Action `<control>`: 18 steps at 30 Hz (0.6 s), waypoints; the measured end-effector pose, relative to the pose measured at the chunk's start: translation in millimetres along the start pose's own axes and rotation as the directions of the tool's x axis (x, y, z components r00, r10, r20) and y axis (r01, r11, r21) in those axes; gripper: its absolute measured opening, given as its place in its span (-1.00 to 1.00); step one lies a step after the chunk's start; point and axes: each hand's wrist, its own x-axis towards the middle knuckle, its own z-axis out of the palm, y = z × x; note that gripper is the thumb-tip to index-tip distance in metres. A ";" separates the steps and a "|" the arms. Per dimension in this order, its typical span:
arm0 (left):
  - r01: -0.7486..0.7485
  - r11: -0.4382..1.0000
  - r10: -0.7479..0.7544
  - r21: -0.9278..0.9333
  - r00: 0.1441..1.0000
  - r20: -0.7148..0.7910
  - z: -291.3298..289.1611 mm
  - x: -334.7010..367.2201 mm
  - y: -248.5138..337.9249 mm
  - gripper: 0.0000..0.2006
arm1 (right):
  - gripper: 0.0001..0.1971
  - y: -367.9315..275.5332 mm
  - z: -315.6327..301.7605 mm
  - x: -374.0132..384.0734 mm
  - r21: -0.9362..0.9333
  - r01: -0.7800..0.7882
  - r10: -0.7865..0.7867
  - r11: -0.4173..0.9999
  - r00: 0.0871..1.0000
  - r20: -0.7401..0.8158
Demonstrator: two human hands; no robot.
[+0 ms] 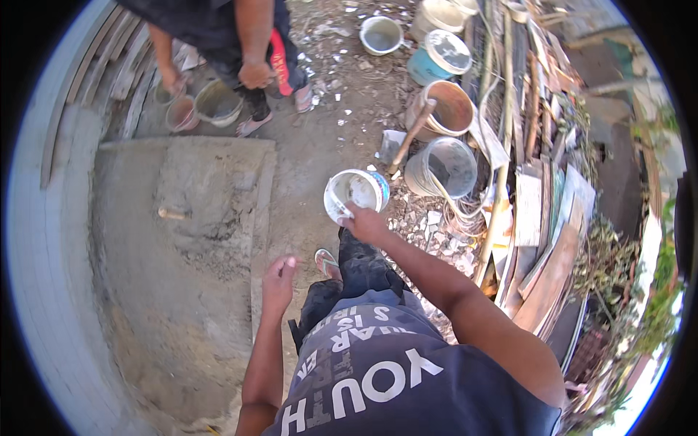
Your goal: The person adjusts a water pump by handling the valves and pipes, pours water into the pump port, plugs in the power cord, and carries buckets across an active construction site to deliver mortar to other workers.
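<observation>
My right hand (366,223) is closed on the handle of a small white bucket (383,187), which hangs in front of my right leg with its mouth facing up. Its inside looks whitish and smeared. Empty and loosely curled, my left hand (278,283) hovers beside my left leg, thumb raised and apart from the fingers. To its left lies a bed of grey-brown mortar or wet sand (167,291), edged by a wooden board (263,211). A short wooden handle (172,214) sticks out of the bed; what it belongs to is hidden.
At the far left a co-worker (218,36) bends over a reddish bucket (182,114) and a dark bucket (219,103). Several buckets line the right, including a brown one (449,105) and a grey one (441,167). A shovel (414,134) leans there, beside stacked planks (534,203).
</observation>
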 end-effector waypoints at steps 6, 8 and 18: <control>0.525 0.845 -0.498 -0.100 0.842 0.205 72.3 -40.8 -51.4 -0.31 | -0.70 4.1 20.2 -139.2 0.344 0.011 0.020 0.939 0.996 -0.085; 0.618 0.784 -0.586 -0.062 0.769 0.255 92.3 -31.5 -50.7 -0.22 | -0.72 9.5 19.2 -165.4 0.439 0.093 -0.038 0.893 0.991 -0.131; 0.622 0.779 -0.624 0.087 0.753 0.210 241.7 27.7 -39.3 -0.52 | -0.73 105.3 -35.6 -169.9 0.307 0.118 -0.227 0.944 0.910 0.347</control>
